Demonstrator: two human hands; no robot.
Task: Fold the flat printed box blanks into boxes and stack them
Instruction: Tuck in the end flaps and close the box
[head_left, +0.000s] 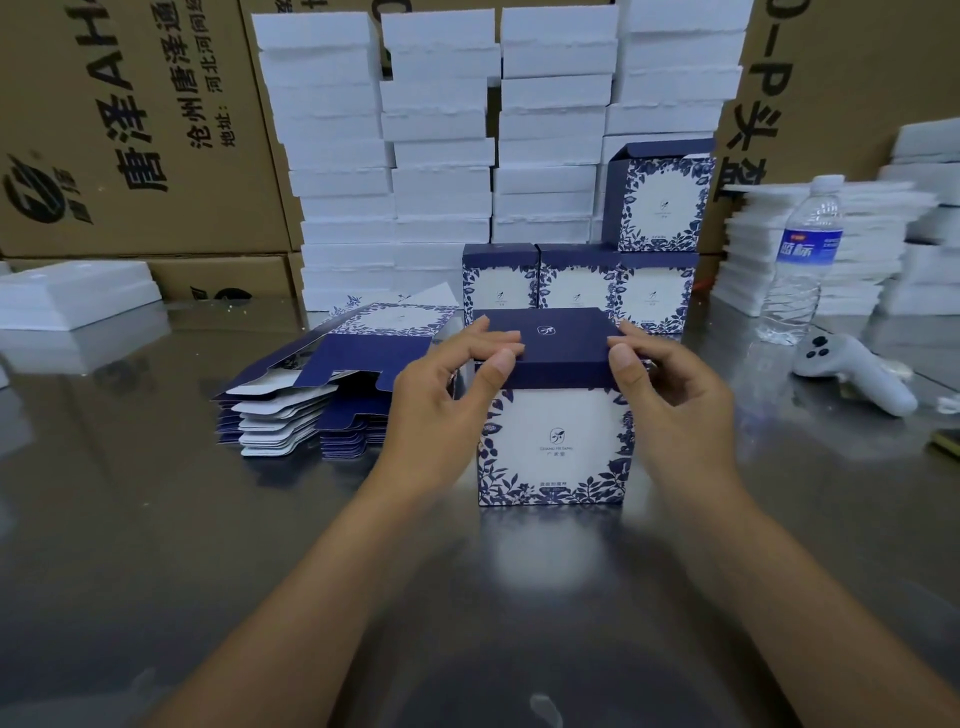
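Fingers above, thumbs in front, the left hand (447, 376) and right hand (672, 387) pinch the lid corners of the box (553, 447), upright on the table (156, 519). Light thin card, likely easily dented; hold it by opposite side walls.

This looks like a packing workshop or storeroom where boxes get made by hand. Big brown cardboard cartons (130, 130) with printed writing stand along the back. Tall stacks of plain white boxes (441, 156) rise in front of them. On the shiny metal table (156, 519) lies a pile of flat box blanks (322, 395), and near it stand folded blue-and-white boxes (576, 283). A left hand (447, 374) and a right hand (670, 384) hold the lid of one more box (553, 447).
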